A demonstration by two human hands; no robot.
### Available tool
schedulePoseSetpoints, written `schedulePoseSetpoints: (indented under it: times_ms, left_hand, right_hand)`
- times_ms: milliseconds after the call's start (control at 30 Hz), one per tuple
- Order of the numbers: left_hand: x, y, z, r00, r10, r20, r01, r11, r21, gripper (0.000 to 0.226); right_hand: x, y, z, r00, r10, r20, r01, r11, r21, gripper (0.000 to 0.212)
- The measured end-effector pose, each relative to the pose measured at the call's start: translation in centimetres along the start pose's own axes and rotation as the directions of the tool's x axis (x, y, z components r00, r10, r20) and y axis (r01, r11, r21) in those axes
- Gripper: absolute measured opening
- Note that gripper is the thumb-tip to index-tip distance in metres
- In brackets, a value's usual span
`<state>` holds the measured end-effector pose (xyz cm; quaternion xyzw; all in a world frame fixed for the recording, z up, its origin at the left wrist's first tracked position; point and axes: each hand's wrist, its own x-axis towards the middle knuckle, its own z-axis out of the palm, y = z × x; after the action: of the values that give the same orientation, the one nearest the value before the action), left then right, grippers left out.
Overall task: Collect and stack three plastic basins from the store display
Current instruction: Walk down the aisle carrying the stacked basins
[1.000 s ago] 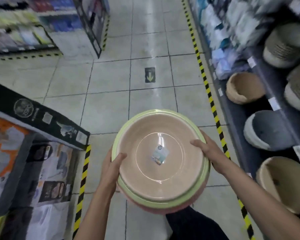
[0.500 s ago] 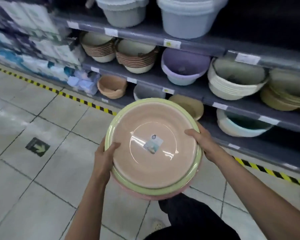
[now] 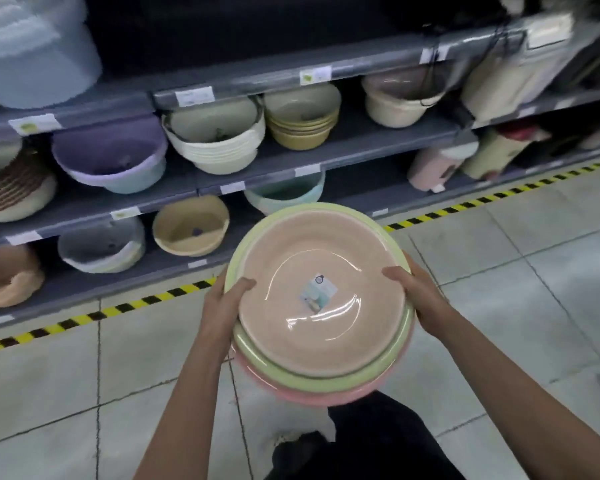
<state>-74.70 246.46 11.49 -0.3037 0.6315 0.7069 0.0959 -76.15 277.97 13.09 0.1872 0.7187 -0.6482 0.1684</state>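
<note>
Gripping the basin stack point(image 3: 291, 258) by opposite rims with left hand point(image 3: 222, 306) and right hand point(image 3: 420, 296), thumbs hooked inside. Right by the shelves point(image 3: 378, 140).

Bare forearms point(image 3: 184, 396), black trousers point(image 3: 381, 441), pale shoe point(image 3: 286, 438)

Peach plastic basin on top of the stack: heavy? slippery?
Probably light: left hand and right hand carry the round peach plastic basin at its rim. Glare suggests slick. Nested in the green plastic basin, unlikely to slide off.
</note>
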Motion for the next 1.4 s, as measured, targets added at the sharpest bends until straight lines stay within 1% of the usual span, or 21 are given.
schedulePoseSetpoints:
  times_ms: [167,267,433,533,633,800,933,1067,1167,1267,1333,1400]
  left_hand:
    - [1.6,0.5,10.5,0.993,-0.017,0.118,0.004,0.994,0.106,0.043]
    - [2.8,0.7,17.2,0.989,-0.034,0.145,0.012,0.989,0.150,0.039]
    - [5.8,1.0,28.5,0.981,-0.081,0.176,0.046,0.981,0.190,0.038]
    - [7.3,1.2,34.3,0.981,-0.101,0.164,0.074,0.984,0.163,0.039]
    - [9.0,1.5,38.8,0.981,-0.117,0.154,0.098,0.987,0.124,0.034]
    - [12.3,1.8,43.0,0.985,-0.134,0.113,0.127,0.990,0.064,0.036]
    - [16.4,2.4,45.4,0.983,-0.159,0.088,0.154,0.986,0.061,0.046]
    - [21.6,2.6,47.6,0.982,-0.180,0.065,0.177,0.983,0.054,0.043]
    - [26.0,2.0,49.4,0.981,-0.192,0.039,0.189,0.980,0.067,0.043]
    - [30.3,0.6,50.9,0.980,-0.200,0.024,0.198,0.978,0.059,0.049]
    - [33.1,-0.9,51.6,0.977,-0.212,-0.011,0.212,0.976,0.051,0.053]
    - [36.0,-2.7,52.3,0.973,-0.225,-0.052,0.227,0.974,0.021,0.053]
  right_hand:
    - [0.6,1.5,-9.3,0.985,0.061,-0.163,-0.039,0.990,0.133,0.033]
    - [2.6,2.0,-15.0,0.974,0.097,-0.206,-0.061,0.983,0.173,0.034]
    - [8.0,1.3,-24.7,0.968,0.126,-0.217,-0.081,0.976,0.204,0.035]
    - [11.6,-0.3,-29.6,0.971,0.125,-0.205,-0.086,0.979,0.187,0.034]
    - [15.6,-2.2,-33.7,0.977,0.120,-0.174,-0.096,0.986,0.138,0.034]
    - [21.9,-4.2,-37.1,0.987,0.114,-0.114,-0.105,0.991,0.088,0.035]
    - [27.6,-4.7,-38.2,0.986,0.130,-0.106,-0.121,0.989,0.088,0.037]
    - [34.0,-4.7,-38.5,0.985,0.145,-0.092,-0.137,0.987,0.089,0.037]
    - [39.2,-3.7,-38.9,0.985,0.153,-0.082,-0.149,0.987,0.061,0.040]
    - [44.4,-2.1,-39.3,0.983,0.171,-0.072,-0.166,0.984,0.068,0.050]
    - [47.8,-0.8,-39.2,0.982,0.175,-0.065,-0.171,0.984,0.059,0.056]
    - [51.3,0.8,-39.1,0.982,0.178,-0.055,-0.175,0.983,0.055,0.059]
